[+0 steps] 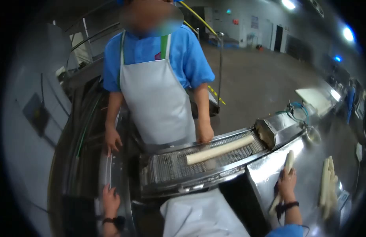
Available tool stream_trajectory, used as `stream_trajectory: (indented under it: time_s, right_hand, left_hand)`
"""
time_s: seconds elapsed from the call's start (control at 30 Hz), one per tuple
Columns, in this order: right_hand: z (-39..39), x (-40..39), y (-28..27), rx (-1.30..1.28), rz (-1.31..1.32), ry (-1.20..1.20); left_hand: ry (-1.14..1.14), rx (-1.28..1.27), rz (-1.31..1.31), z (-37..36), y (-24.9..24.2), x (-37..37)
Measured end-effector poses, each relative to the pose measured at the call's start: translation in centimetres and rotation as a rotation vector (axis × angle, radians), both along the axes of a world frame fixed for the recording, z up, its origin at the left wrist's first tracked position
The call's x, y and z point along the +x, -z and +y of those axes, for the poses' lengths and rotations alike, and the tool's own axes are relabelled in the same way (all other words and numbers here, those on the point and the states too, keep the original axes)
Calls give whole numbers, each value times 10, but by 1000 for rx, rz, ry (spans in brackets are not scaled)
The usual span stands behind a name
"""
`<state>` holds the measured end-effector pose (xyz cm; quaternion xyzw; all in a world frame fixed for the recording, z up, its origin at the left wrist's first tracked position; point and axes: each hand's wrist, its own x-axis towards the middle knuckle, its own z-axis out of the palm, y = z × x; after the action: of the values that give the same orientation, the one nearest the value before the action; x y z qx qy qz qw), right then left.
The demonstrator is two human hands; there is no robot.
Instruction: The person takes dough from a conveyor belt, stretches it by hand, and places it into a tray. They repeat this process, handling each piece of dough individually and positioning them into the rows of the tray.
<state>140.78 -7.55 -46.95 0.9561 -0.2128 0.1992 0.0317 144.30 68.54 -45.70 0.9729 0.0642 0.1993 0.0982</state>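
My right hand (286, 185) is wrapped round a long pale strip of dough (289, 160) over the steel table (264, 173). The strip sticks out beyond my fingers and also shows below them. At lower left, my left hand (111, 200) rests against a narrow metal rail (128, 209), its thumb apart from the fingers and nothing visible in it. A thick pale dough roll (220, 150) lies lengthwise on the mesh conveyor belt (171, 168) between my two hands. Several more dough strips (328, 183) lie side by side to the right of my right hand.
Across the conveyor stands a co-worker in a white apron (157, 102), one hand (206, 132) at the conveyor's far edge, the other (112, 138) at the rail. A metal housing (279, 128) covers the belt's right end. Dark machinery (82, 142) fills the left.
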Motion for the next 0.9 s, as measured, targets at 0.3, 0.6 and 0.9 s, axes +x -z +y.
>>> stream_trajectory:
  time_s: [0.3,0.6,0.9]
  right_hand:
    - [-14,59,-12,-42,185,-6]
    - [306,198,-8,81,157,-910]
    - [391,212,7,71,-37,-1322]
  left_hand:
    - [-1,-26,19,2,-3,1]
    - [7,-73,25,7,-3,2]
    - [16,-51,-4,2,-8,3]
